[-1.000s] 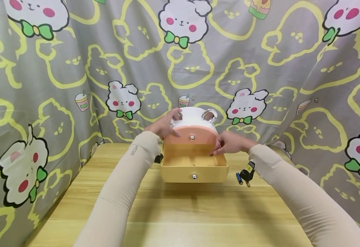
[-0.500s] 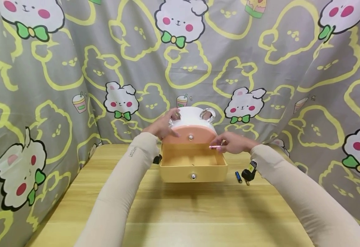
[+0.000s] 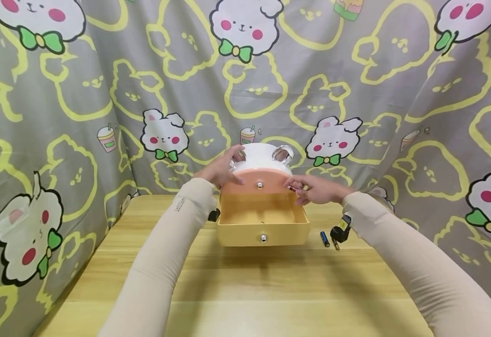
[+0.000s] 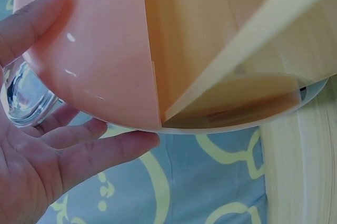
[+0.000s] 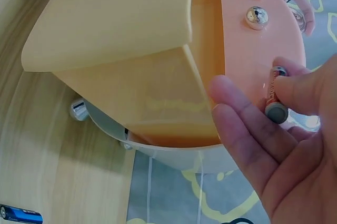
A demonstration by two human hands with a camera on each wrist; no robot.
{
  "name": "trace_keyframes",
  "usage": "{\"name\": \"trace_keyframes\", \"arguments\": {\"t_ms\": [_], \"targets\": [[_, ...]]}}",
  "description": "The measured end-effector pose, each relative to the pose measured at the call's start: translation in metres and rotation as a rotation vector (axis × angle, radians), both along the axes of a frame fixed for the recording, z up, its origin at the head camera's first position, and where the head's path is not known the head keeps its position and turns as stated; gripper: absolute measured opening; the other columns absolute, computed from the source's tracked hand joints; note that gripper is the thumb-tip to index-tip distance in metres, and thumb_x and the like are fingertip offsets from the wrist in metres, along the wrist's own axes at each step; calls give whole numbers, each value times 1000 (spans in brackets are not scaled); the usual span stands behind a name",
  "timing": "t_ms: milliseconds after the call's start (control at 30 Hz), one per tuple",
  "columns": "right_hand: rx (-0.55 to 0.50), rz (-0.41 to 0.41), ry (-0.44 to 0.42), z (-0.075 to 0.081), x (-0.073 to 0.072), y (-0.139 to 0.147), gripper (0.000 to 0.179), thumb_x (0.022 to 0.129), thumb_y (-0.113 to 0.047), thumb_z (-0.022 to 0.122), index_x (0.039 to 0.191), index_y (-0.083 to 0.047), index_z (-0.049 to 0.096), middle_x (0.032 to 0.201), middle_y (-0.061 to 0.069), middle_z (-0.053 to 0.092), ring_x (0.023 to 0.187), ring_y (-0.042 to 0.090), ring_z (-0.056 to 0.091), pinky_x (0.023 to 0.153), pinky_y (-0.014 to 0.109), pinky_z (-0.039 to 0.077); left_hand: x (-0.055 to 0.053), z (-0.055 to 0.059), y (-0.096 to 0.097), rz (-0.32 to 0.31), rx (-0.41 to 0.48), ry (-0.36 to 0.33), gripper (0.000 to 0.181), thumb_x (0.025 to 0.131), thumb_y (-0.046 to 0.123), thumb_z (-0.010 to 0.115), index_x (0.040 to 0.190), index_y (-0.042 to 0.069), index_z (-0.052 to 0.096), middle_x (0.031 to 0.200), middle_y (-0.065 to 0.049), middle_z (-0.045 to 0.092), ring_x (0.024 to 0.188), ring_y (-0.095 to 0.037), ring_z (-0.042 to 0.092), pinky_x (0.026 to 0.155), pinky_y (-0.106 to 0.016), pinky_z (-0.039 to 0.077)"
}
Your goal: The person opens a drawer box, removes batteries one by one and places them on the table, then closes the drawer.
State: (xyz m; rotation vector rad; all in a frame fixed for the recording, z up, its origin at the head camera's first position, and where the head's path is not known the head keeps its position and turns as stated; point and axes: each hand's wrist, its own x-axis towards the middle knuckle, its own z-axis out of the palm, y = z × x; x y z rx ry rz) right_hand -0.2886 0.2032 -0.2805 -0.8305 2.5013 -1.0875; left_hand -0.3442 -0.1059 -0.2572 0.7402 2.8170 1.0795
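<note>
A small white drawer box (image 3: 259,152) with clear ear-shaped loops stands on the table. Its upper drawer front (image 3: 245,181) is pink and closed, while the yellow lower drawer (image 3: 239,236) is pulled far out. My left hand (image 3: 219,171) grips the box's upper left side, thumb on the pink front and fingers along the edge. My right hand (image 3: 319,190) pinches a red-orange battery (image 5: 273,89) between thumb and fingers, beside the pink front's right edge. Two fingers extend past the battery, over the drawer's side in the right wrist view. A tiny dark speck shows inside the yellow drawer.
A blue battery (image 3: 324,238) and a gold-ended battery (image 3: 336,245) lie on the wooden table (image 3: 254,299), right of the box. The right wrist's black camera (image 3: 340,229) partly overlaps the second one. A patterned curtain (image 3: 203,89) surrounds the table's back and sides.
My right hand has risen from the open yellow drawer to the pink front's right edge, carrying the battery, which has turned in the fingers. My left hand keeps its hold on the box.
</note>
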Motion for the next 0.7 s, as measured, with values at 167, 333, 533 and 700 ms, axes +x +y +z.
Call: {"name": "trace_keyframes", "arguments": {"t_ms": [167, 333, 533, 700], "targets": [[7, -1, 67, 0, 0, 3, 28, 96, 7, 48, 123, -3, 51, 98, 21, 48, 84, 30, 68, 73, 41, 57, 1, 0, 0, -3, 17, -18, 104, 70, 4, 86, 151, 27, 24, 133, -6, 42, 119, -28, 44, 94, -43, 46], [-12, 9, 96, -5, -1, 4, 28, 95, 6, 53, 122, -3, 53, 100, 25, 55, 84, 33, 66, 70, 37, 57, 4, -2, -1, 4, -8, -13, 106, 69, 5, 87, 151, 26, 23, 132, -5, 42, 119, -27, 44, 100, -42, 41], [-30, -27, 114, -4, -3, 9, 37, 88, 11, 60, 123, -3, 55, 97, 21, 57, 81, 27, 66, 75, 39, 56, 3, 2, 1, 1, 10, -18, 104, 70, 5, 87, 150, 28, 24, 133, -6, 41, 120, -28, 43, 91, -43, 49], [-12, -60, 112, -7, -6, 13, 42, 87, 9, 64, 125, -4, 54, 98, 20, 59, 81, 25, 66, 77, 39, 56, 3, 1, 0, 7, 4, -20, 105, 70, 7, 87, 151, 28, 23, 133, -5, 41, 120, -28, 43, 93, -43, 47]]}}
